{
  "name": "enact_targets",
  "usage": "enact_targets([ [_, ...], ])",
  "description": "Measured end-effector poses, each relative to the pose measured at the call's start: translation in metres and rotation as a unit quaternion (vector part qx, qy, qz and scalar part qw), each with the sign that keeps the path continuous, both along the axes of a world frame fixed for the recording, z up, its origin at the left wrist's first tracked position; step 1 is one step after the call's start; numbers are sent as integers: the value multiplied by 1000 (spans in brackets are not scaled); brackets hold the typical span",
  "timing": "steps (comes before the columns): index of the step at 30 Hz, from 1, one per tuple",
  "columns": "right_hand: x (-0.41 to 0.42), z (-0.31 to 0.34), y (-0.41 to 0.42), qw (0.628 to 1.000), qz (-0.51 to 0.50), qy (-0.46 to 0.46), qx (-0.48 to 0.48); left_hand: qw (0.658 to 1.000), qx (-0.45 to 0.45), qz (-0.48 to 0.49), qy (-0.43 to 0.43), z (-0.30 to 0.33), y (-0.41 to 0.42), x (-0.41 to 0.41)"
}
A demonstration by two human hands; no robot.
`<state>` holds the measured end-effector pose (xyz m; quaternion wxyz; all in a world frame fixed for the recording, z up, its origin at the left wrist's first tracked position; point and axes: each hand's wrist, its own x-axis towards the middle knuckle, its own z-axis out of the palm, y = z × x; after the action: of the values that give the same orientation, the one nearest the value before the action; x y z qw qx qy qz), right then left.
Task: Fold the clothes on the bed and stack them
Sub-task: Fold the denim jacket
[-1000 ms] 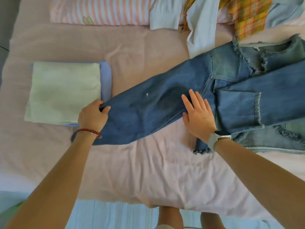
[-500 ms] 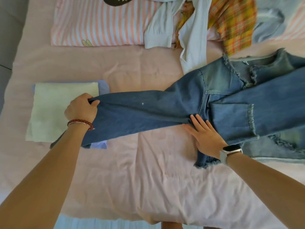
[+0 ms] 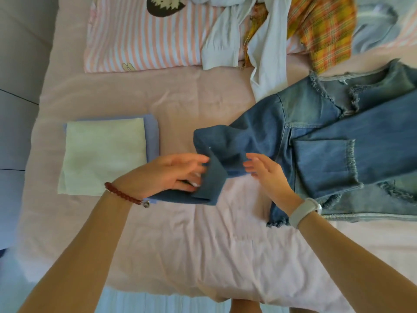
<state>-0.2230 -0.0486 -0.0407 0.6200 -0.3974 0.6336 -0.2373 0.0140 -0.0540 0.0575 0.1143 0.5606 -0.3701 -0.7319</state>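
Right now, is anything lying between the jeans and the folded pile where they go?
Nothing visible. Only bare pink sheet lies between the jeans and the folded pile. The left hand already holds the jeans' leg end.

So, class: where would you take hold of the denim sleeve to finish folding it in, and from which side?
Grip the sleeve at its cuff end, coming from the left: that end is free and already doubled back toward the jacket body.
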Motion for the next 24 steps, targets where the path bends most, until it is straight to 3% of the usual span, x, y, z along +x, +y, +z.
enact_targets([
  [1, -3, 6, 4, 996, -41, -50, 69, 1000, -24, 7, -4, -4, -2, -9],
  [3, -15, 12, 21, 976, -81, -92, 179, 989, -93, 61, -98, -23, -9, -21],
  [6, -29, 14, 52, 966, -82, -107, 222, 966, -128, 42, -221, -69, -16, -26],
  [11, -9, -7, 56, 977, -125, -2, 173, 949, -224, -40, -218, -112, -30, -51],
  [14, 5, -18, 41, 982, -55, 100, 151, 926, -241, -107, -271, -117, -50, -66],
  [16, 1, -13, 35, 988, -51, 112, 98, 915, -246, -145, -286, -112, -64, -72],
  [19, -38, 19, 31, 991, -76, 101, -40, 868, -307, -225, -319, -98, -78, -83],
  [21, -81, 36, 27, 981, -103, 132, -103, 867, -339, -208, -300, -81, -83, -95],
  [24, -149, 48, 10, 969, -140, 162, -120, 868, -361, -199, -276, -46, -92, -134],
])
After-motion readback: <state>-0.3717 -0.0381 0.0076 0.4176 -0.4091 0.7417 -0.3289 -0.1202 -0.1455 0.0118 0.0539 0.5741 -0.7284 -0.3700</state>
